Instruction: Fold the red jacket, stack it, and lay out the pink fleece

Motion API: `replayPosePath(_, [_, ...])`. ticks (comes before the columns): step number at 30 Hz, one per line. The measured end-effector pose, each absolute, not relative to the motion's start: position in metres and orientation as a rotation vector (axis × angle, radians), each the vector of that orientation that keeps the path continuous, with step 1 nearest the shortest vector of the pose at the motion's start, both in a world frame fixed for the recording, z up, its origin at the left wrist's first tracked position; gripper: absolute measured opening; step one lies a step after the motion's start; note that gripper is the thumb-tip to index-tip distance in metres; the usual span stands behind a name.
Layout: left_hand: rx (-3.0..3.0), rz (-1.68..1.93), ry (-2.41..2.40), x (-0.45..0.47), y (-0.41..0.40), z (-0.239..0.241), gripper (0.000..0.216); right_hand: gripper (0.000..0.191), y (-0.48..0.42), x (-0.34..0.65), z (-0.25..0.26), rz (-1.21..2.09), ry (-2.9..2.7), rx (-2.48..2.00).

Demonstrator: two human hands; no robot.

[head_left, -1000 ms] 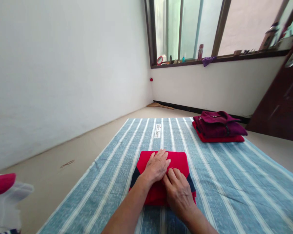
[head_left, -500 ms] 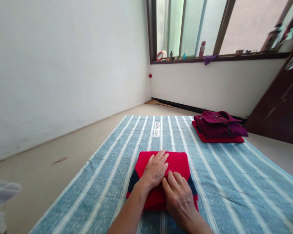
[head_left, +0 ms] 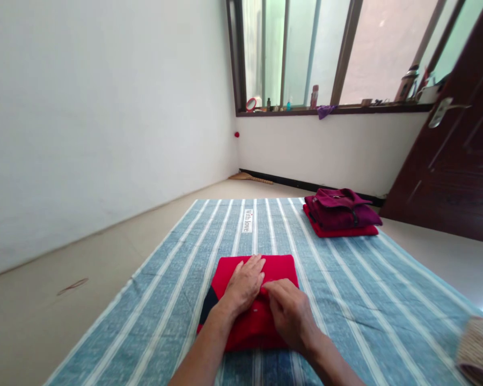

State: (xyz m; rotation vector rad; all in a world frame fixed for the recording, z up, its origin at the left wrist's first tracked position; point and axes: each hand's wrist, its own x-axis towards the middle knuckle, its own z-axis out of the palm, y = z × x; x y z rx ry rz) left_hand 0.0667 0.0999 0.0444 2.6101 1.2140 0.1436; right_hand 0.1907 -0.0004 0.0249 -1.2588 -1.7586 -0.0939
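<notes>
I see both hands on a folded red garment with a dark navy side panel [head_left: 279, 268]. It lies near the front middle of a blue cloth sheet with white stripes [head_left: 346, 289], which is spread over the pale tiled floor [head_left: 116, 257]. The left hand [head_left: 243, 283] rests flat on top of the garment, fingers straight and close together, palm down. The right hand [head_left: 292, 313] sits just beside it with fingers bent and tips on the fabric, touching the left hand. I cannot tell whether it pinches the cloth or only presses it.

At the sheet's far right corner, well apart from the hands, a folded maroon garment [head_left: 340, 209] sits on a folded red one [head_left: 346, 231]. A small white label reading "With love" [head_left: 247, 220] is on the sheet's far middle.

A straw-coloured woven object [head_left: 478, 348] shows at the lower right edge. It is cut off, so I cannot make out what it is or whether it holds anything. The dark wooden window sill [head_left: 366, 109] carries a pink bottle [head_left: 314, 96], a round red mirror [head_left: 250, 104] and a purple cloth [head_left: 326, 111].
</notes>
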Motion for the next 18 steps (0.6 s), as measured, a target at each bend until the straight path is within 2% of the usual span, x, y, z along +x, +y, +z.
replayPosePath(4, [2.632, 0.129, 1.209, 0.067, 0.1, 0.044, 0.049, 0.022, 0.005, 0.207, 0.021, -0.097, -1.654, -1.324])
replayPosePath(18, [2.61, 0.064, 1.223, 0.071, 0.102, 0.051, 0.051, 0.022, 0.009, 0.208, 0.011, -0.088, -1.84, -1.437])
